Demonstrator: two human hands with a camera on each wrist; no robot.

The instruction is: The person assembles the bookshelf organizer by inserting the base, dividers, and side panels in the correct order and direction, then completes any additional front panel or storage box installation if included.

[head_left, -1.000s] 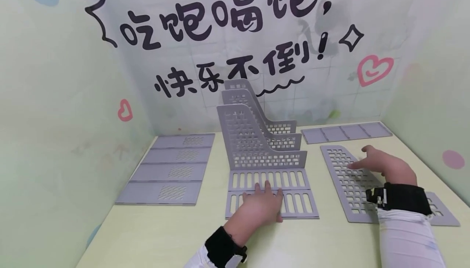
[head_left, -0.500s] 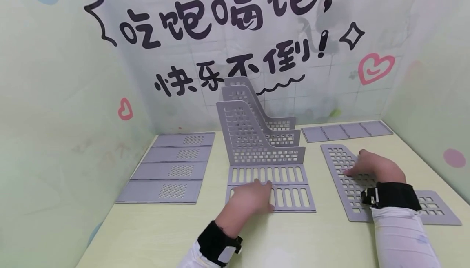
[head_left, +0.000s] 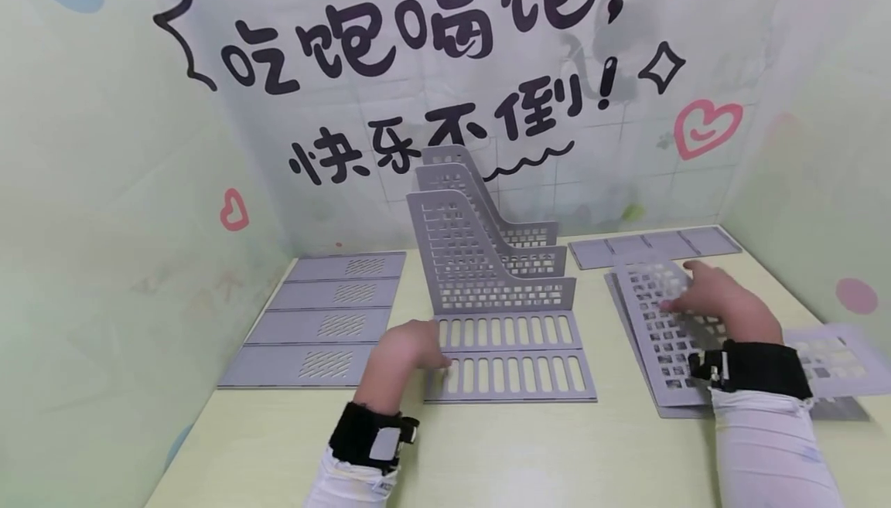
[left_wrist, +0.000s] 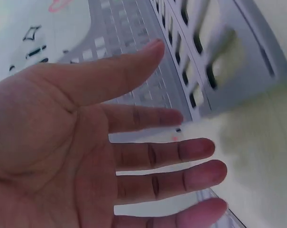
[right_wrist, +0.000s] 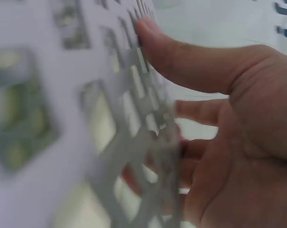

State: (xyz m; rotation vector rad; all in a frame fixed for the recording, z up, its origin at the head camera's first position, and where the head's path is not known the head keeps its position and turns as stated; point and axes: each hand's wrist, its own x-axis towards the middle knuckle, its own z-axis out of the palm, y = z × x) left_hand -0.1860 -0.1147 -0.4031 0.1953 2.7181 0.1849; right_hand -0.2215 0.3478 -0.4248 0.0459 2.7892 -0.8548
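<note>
My right hand (head_left: 731,303) pinches a grey perforated file-holder side panel (head_left: 674,366) between thumb and fingers. The panel is tilted up off a matching panel (head_left: 838,409) lying on the table at the right. In the right wrist view, my thumb lies on the near face of this panel (right_wrist: 67,109), and the fingers are behind it. At the left edge of a flat slotted base (head_left: 511,351) is my left hand (head_left: 404,349), fingers straight and thumb towards the base. Three perforated side panels (head_left: 459,253) stand upright on the back of the base.
Several grey boards (head_left: 278,361) with slanted slots lie in a row at the left. A narrow grey strip (head_left: 626,251) lies at the back right. Printed walls (head_left: 529,175) enclose the pale table (head_left: 501,454) at the back and sides.
My right hand has lifted the upper perforated panel off the one beneath. My left hand has moved left, from over the slotted base to its left edge.
</note>
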